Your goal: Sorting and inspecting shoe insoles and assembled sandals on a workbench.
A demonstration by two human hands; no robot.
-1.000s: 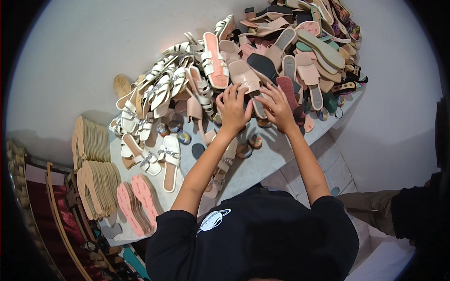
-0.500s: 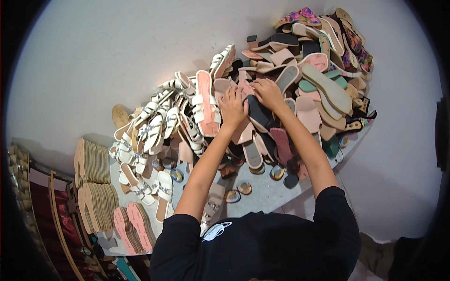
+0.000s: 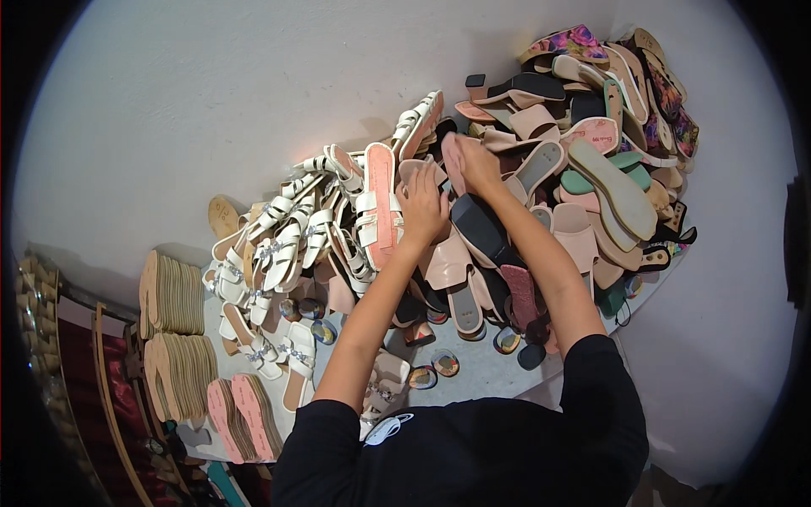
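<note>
Piled sandals (image 3: 448, 262) block passage beyond a bare table strip (image 3: 483, 372).

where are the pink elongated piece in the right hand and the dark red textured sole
Pink elongated piece (image 3: 454, 163): head view, middle of its visible face.
Dark red textured sole (image 3: 518, 289): head view, middle of its visible surface.

Both hands (image 3: 424, 211) at piled sandals (image 3: 448, 264), a pink piece (image 3: 454, 164) in the right.

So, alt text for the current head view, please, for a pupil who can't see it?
A person's right hand holds a pink piece over a heap of sandals on a table; the left hand is over the heap. Stacked soles sit at left.
</note>
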